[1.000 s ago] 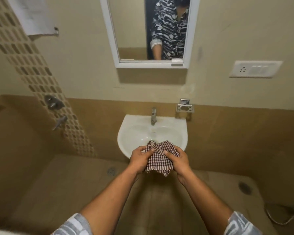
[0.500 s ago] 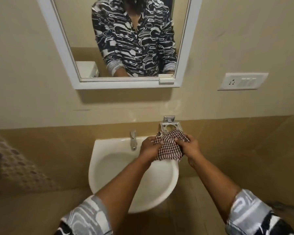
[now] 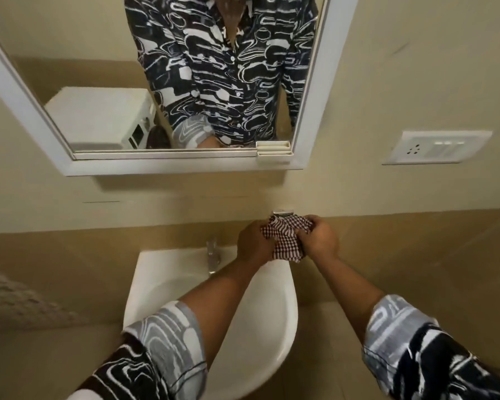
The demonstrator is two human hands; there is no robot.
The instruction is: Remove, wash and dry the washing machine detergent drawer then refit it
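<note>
**Cloth may slip off the holder**

Head view: the left hand (image 3: 253, 243) and right hand (image 3: 319, 241) both grip the bunched checked cloth (image 3: 286, 243) against the metal holder (image 3: 283, 212), at one o'clock from the basin (image 3: 162, 281). If it is hung loosely, it may drop into the basin. The tap (image 3: 212, 255) stands at twelve. The detergent drawer is out of sight.

both hands at the wall above the sink's (image 3: 162, 287) back right corner, left hand (image 3: 253, 243) and right hand (image 3: 319, 241) gripping a bunched checked cloth (image 3: 286, 238) against a metal wall holder (image 3: 283, 212), tap (image 3: 212, 255) to their left, mirror (image 3: 168, 166) above, switch plate (image 3: 436, 147) at right
</note>
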